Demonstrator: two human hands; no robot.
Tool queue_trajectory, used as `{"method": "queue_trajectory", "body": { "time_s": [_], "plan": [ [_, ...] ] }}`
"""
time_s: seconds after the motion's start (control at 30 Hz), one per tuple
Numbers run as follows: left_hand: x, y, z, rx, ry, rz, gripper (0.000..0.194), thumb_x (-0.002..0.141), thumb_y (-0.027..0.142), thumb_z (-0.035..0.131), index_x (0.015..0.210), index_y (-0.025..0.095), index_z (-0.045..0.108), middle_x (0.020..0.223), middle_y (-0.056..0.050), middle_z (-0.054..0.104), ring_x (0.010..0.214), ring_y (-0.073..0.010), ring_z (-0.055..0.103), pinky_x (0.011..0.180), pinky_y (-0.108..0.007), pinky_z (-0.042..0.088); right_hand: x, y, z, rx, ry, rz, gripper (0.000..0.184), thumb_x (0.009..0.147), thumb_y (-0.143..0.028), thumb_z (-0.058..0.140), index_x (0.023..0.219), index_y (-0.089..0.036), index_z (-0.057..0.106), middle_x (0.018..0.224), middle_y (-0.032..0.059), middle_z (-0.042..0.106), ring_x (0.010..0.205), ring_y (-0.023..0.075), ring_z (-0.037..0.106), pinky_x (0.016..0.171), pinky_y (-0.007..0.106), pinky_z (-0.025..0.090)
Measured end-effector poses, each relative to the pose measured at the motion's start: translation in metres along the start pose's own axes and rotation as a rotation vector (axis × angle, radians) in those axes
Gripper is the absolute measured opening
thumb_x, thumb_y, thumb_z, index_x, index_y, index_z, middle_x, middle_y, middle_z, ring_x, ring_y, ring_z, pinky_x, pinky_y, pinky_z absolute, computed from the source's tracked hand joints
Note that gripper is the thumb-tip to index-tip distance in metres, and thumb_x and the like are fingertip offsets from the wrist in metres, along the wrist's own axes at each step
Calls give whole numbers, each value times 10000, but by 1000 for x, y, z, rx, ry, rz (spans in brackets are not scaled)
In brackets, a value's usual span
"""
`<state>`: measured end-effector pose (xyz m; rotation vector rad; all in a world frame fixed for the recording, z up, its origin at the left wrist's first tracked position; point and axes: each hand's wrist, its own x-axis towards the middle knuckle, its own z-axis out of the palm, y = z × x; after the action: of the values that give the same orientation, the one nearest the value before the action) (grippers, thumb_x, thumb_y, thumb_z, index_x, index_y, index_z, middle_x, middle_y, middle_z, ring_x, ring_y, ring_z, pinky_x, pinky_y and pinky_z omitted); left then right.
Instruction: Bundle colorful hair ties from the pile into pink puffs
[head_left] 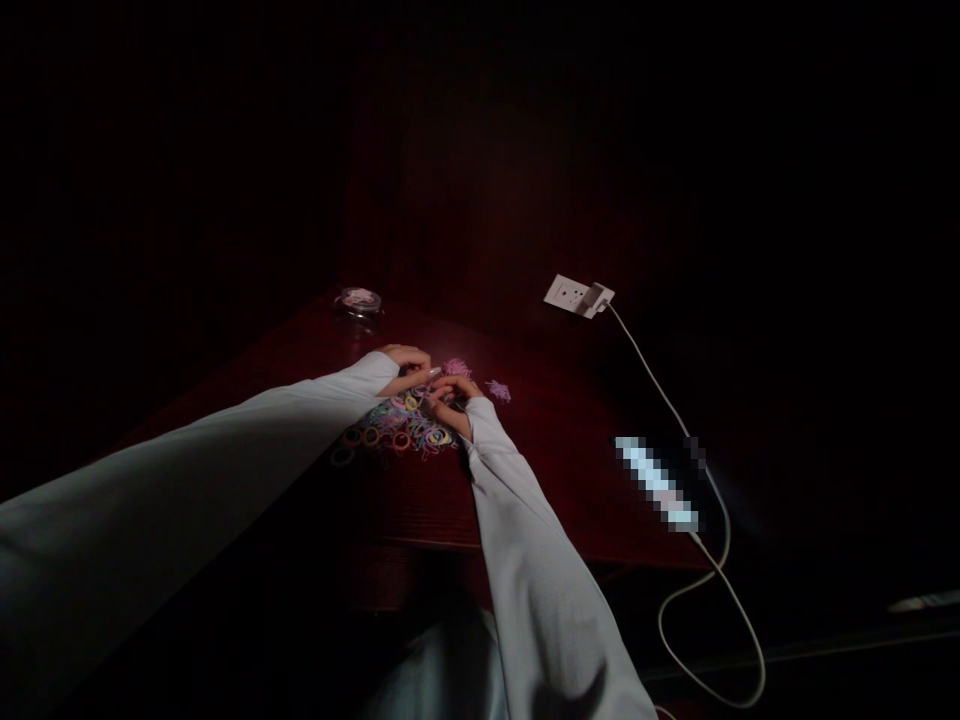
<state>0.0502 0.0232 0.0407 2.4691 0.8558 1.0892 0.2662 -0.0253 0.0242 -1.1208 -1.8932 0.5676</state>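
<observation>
The left hand [409,359] and right hand [459,387] curl close together over colourful bands [394,416] on the table [547,460], but whether either grips one I cannot tell.

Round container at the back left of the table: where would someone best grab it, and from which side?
Probably by opposite edges of the round container, thumb on one side and fingers on the other, coming from above and slightly in front. Its outline looks round and its broad face points up; the left hand is the nearer one. It's too dim to tell whether a lid is fastened.
</observation>
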Motion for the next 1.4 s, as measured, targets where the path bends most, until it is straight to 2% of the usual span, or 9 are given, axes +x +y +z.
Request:
{"method": "queue_trajectory", "body": {
  "time_s": [0.13, 0.4, 0.67, 0.8, 0.87, 1.03, 1.1, 1.2, 1.4],
  "plan": [
    [1, 0, -1, 15, -22, 28, 405, 1048, 435, 540, 728, 194, 600, 713, 15, 545, 717, -151, 502, 728, -264, 386, -1, -2, -2, -12, -21, -41, 180, 901, -347, 814, 1070, -289, 826, 1025, 12, 818, 1123, 236, 645, 1032, 368, 504],
    [-1, -8, 8, 95, -22, 32, 381, 1058, 437, 596, 771, 199, 670, 738, 16, 633, 752, -154, 567, 807, -268, 406, 5, 0, -8, -83, 4, -75, 225, 1001, -427, 723, 916, -259, 845, 968, 39, 797, 1035, 235, 638, 1035, 398, 496],
    [-4, -7, 11, 215, -38, 32, 481, 1135, 477, 441, 822, 198, 677, 807, -11, 704, 802, -173, 617, 829, -299, 410, 4, 10, -1, 38, 121, -65, 209, 938, -428, 738, 855, -258, 825, 863, 57, 758, 960, 246, 636, 918, 370, 532],
    [-8, -17, 16, 250, -86, -3, 417, 1129, 439, 444, 858, 215, 669, 828, 8, 707, 824, -172, 628, 875, -300, 432, -3, 8, 9, 275, 81, 118, 283, 947, -502, 700, 892, -231, 766, 777, 22, 741, 682, 168, 597, 686, 295, 493],
    [-10, -28, 22, 257, -67, -9, 423, 1116, 457, 442, 841, 218, 658, 814, 13, 704, 833, -178, 637, 940, -324, 433, -9, 6, 13, 322, 64, 156, 330, 963, -539, 680, 882, -222, 723, 777, 14, 754, 653, 145, 598, 685, 273, 493],
    [-8, -50, 34, 228, -28, -4, 528, 1055, 587, 387, 712, 226, 561, 707, 1, 670, 726, -189, 588, 785, -316, 429, -21, 8, 16, 16, 43, 24, 151, 986, -379, 662, 902, -257, 690, 850, -14, 765, 781, 152, 673, 809, 259, 529],
    [-7, -48, 32, 215, -32, -27, 515, 1050, 573, 379, 709, 227, 549, 713, -6, 674, 708, -192, 581, 763, -320, 430, -21, 12, 15, -151, 100, -53, 78, 972, -307, 674, 908, -272, 703, 872, -14, 756, 846, 173, 690, 880, 280, 525],
    [-7, -33, 24, 210, -21, -62, 482, 1057, 533, 383, 727, 227, 554, 728, -12, 679, 716, -195, 586, 774, -328, 441, -12, 21, 9, -217, 249, -58, 137, 1016, -295, 621, 955, -269, 741, 911, 16, 751, 890, 195, 687, 909, 307, 510],
    [-10, -3, 16, 250, -83, -23, 402, 1102, 402, 411, 798, 214, 595, 788, -3, 686, 789, -176, 622, 852, -316, 439, 13, 61, -33, -326, 513, 229, 218, 1012, -363, 645, 906, -251, 799, 928, 65, 767, 1031, 271, 629, 962, 403, 442]
  ]
}}
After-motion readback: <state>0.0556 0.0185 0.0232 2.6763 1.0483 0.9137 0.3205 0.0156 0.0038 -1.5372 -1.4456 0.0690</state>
